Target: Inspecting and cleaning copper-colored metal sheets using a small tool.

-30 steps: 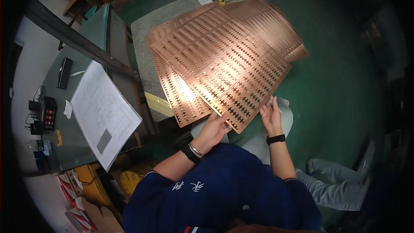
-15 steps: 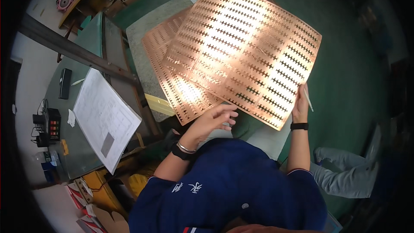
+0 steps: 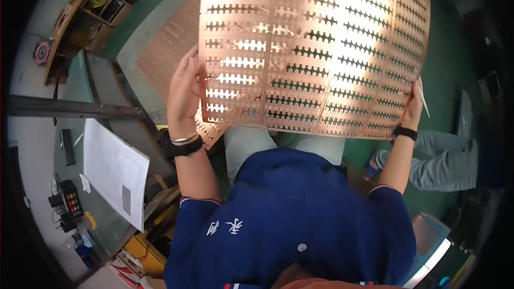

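Note:
A large copper-coloured sheet [image 3: 300,69], punched with rows of toothed slots, is raised in front of me. My left hand [image 3: 184,88] grips its left edge, the fingertips partly behind it. At the opposite edge my right hand [image 3: 413,104] holds the sheet, with a thin white pen-like stick [image 3: 423,100] also held along its fingers. Light glares off the metal, and some slots show the green floor through them. Below and to the left, a second punched copper sheet [image 3: 168,48] lies on a grey board-like surface [image 3: 134,59], partly covered by my left hand and the raised sheet.
On the left, a glass-topped table [image 3: 101,182] carries a printed drawing sheet [image 3: 118,171], a black case [image 3: 67,147] and a small black device [image 3: 70,198]. A dark metal bar [image 3: 69,108] crosses above it. Another person's grey-trousered legs [image 3: 444,163] are at the right.
My left hand, free and half-curled before, now holds the sheet's left edge. The raised sheet has swung level and shifted right, off the second one. My view has turned slightly.

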The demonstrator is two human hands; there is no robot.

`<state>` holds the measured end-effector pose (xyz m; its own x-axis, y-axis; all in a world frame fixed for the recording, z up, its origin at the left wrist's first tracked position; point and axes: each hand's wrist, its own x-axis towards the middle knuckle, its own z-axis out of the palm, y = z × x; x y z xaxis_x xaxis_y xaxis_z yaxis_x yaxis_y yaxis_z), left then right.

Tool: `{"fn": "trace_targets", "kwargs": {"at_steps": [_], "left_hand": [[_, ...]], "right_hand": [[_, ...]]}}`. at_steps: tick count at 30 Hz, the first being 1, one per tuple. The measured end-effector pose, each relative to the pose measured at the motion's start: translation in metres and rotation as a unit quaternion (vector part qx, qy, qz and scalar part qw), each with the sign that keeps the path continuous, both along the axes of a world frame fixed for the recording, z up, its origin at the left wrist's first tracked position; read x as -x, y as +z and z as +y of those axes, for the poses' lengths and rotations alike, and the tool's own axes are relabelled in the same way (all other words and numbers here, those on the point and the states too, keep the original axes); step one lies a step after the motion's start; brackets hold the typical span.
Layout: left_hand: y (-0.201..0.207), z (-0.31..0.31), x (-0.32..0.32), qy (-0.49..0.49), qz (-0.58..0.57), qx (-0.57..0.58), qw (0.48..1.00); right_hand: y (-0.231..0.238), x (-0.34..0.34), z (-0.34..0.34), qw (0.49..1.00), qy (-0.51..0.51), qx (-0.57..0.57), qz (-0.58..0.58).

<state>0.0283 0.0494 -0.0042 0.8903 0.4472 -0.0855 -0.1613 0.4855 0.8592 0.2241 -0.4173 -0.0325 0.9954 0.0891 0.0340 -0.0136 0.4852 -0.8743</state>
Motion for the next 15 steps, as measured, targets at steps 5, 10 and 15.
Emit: {"fn": "trace_targets", "kwargs": {"at_steps": [5,10,15], "left_hand": [[-0.016,-0.012,-0.013,0.006,0.094,-0.078,0.993],[-0.022,-0.017,-0.016,0.054,0.072,-0.080,0.993],[-0.021,-0.017,-0.013,0.090,0.069,-0.064,0.991]], "right_hand": [[0.011,0.001,0.000,0.999,-0.021,0.046,-0.009],[0.011,-0.001,-0.006,0.998,-0.023,0.058,-0.024],[0.019,-0.001,0.001,0.996,-0.022,0.078,-0.022]]}}
